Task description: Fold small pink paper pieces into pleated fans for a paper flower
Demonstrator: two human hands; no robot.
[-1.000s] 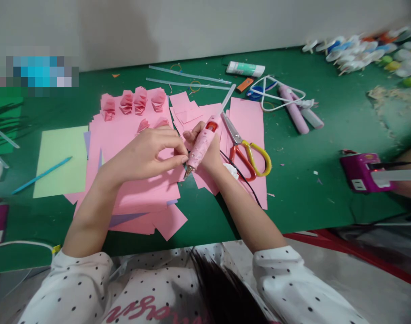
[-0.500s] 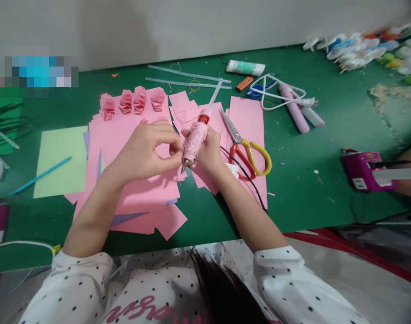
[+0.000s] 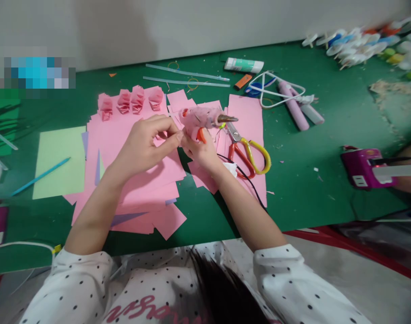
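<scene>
1. at left, a blue pencil [image 3: 41, 176] lies on a pale green sheet [image 3: 62, 143], upon the counter [image 3: 300, 189].
2. then comes a stack of pink paper [image 3: 145, 195], with folded pink pieces [image 3: 137, 101] near its far edge.
3. above it, the left hand [image 3: 148, 146] bends its grip almost closed; whether it pinches something, i cannot tell.
4. the right hand [image 3: 205, 155] wraps its grip around the pink glue gun [image 3: 200, 117], nozzle [image 3: 227, 119] toward right.
5. scissors [image 3: 247, 148] lie on pink sheets [image 3: 247, 108].

the green table [image 3: 300, 189] bears pink paper [image 3: 168, 191], a pale green sheet [image 3: 59, 146], clear sticks [image 3: 171, 81].
</scene>
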